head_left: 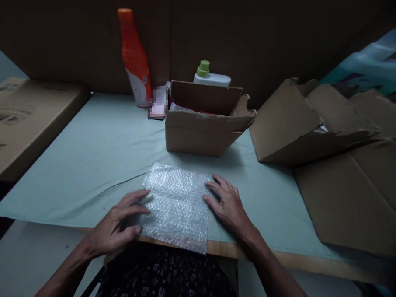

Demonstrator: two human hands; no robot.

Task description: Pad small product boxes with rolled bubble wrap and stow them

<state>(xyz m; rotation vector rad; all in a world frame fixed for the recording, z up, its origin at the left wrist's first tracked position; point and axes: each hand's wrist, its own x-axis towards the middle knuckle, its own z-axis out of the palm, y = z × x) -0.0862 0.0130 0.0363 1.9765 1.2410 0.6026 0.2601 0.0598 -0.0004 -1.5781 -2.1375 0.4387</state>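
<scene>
A sheet of clear bubble wrap (177,206) lies flat on the pale green tablecloth, its near edge hanging slightly over the table's front. At its left edge is my left hand (119,220), fingers apart and stretched toward the sheet. My right hand (225,202) rests along the opposite edge with its fingers spread and fingertips at the plastic. Neither hand grips anything. Just behind the sheet stands an open cardboard box (197,133) with some items inside that I cannot make out.
An orange bottle (137,59), a partly blurred phone-like object (158,104) and a white bottle with a green cap (211,78) stand at the back. Open cardboard boxes (285,123) crowd the right side. A large flat carton (29,116) lies at the left.
</scene>
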